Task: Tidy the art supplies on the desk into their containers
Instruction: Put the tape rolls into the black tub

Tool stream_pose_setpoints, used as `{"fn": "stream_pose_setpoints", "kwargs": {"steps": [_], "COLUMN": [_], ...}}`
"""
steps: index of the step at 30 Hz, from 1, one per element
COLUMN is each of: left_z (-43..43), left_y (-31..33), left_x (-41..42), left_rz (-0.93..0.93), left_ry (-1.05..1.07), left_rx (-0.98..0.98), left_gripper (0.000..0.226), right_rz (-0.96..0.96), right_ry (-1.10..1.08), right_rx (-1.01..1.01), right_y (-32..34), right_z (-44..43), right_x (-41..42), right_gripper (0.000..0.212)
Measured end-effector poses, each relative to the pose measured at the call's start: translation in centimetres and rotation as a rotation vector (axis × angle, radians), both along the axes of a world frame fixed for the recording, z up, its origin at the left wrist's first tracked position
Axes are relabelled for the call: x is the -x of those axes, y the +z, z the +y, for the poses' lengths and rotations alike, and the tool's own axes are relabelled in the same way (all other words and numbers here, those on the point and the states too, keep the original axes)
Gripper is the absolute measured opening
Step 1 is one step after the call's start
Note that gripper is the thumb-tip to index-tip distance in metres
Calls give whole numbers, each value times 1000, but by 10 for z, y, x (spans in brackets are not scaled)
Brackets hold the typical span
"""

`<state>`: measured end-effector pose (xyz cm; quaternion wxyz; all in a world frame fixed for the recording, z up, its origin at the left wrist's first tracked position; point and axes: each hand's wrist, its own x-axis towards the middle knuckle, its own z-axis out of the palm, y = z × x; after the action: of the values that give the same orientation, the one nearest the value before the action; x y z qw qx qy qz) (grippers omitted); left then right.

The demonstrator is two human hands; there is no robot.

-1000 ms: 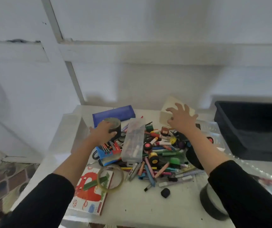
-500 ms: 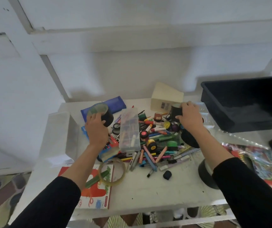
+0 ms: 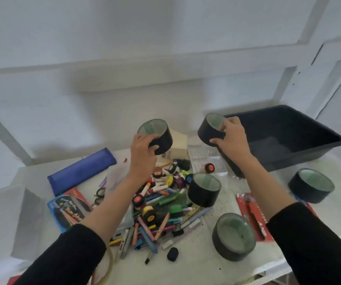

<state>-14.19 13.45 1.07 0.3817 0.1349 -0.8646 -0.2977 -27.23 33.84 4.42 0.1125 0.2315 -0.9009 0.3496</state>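
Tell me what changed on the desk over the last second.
The left hand, already gripping a black tape roll on the desk, has lifted it above the marker pile. The right hand, open a second ago, took hold of a second tape roll and raised it toward the black bin. The marker pile, blue pencil case and bin stayed put.

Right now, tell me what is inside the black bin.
Only bare dark floor shows inside the black bin; the right hand and its black tape roll cover the near-left corner.
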Motion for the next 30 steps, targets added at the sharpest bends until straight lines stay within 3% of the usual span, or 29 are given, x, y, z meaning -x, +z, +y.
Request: {"fn": "stream_pose_setpoints", "kwargs": {"steps": [5,13,22,30], "left_z": [51,115,130,131], "left_y": [1,-22,-48,-36], "left_x": [80,206,273,285], "left_rz": [-24,-22,-402,-758], "left_ry": [-128,-331,-341,-324], "left_rx": [-98,-6,117,425], "left_gripper": [32,29,33,28], "right_rz": [-58,-302,-399,-393], "right_ry": [62,348,573,686], "right_rx": [-123,-532,-635,-563], "right_y": [-2,-32,-66,-77], "right_z": [56,119,131,132], "right_x": [66,173,216,225], "right_gripper": [32,36,42,21]}}
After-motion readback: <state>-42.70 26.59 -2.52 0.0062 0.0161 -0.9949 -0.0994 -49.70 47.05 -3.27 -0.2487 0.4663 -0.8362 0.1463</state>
